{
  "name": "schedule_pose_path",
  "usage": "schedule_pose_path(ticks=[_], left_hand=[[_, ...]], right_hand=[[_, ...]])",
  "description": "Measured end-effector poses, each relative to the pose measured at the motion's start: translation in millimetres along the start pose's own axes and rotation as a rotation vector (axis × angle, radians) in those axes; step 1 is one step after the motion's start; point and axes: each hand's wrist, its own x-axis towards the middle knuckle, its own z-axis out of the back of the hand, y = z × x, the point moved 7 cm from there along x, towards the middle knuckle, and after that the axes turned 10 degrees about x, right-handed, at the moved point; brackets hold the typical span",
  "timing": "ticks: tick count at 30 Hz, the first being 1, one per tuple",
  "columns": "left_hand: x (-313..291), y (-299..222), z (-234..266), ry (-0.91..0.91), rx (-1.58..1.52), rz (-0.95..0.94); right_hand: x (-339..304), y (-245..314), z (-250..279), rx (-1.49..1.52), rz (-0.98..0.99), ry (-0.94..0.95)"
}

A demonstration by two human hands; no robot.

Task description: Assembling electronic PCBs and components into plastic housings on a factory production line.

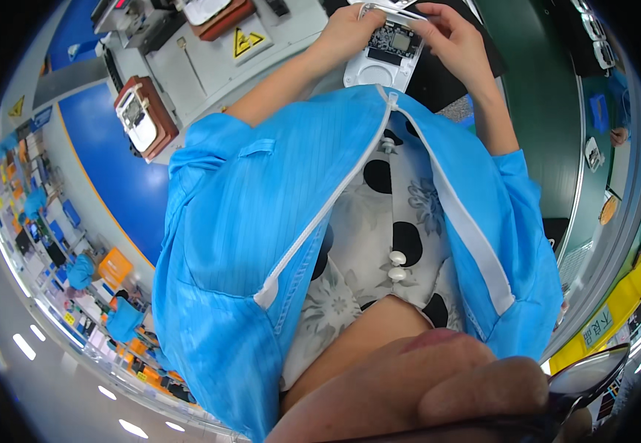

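Observation:
At the top of the view lies a white plastic housing point(374, 75) with a round recess in its near end. A dark circuit board point(395, 40) with a silver square chip sits in it. My left hand point(344, 33) is closed on the housing's far left edge, thumb and fingers pressed together. From the other side my right hand point(453, 43) reaches in, its thumb and fingers pinched at the far right edge by a thin white strip or rim. What exactly lies between the right fingertips is too small to make out.
A black mat point(439, 77) lies under the housing. To the left, a brown fixture point(159, 122) holds another white housing, near a machine with a yellow warning label point(247, 43). A green conveyor point(535, 88) runs along the right, with a yellow bin point(601, 314) beside it. Another person's hand point(619, 136) shows far right.

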Motion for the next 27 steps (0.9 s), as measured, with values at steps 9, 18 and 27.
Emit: schedule_pose_path(ticks=[9,18,27], left_hand=[[-73,8,104,-0.172,0.04,-0.157],[-112,19,156,-0.325,-0.009,-0.105],[-123,22,165,-0.392,0.205,-0.075]], right_hand=[[-5,6,-115,0.454,-0.144,0.185],[-8,34,-177,0.165,-0.123,-0.082],[-16,64,-191,-0.341,0.139,-0.183]])
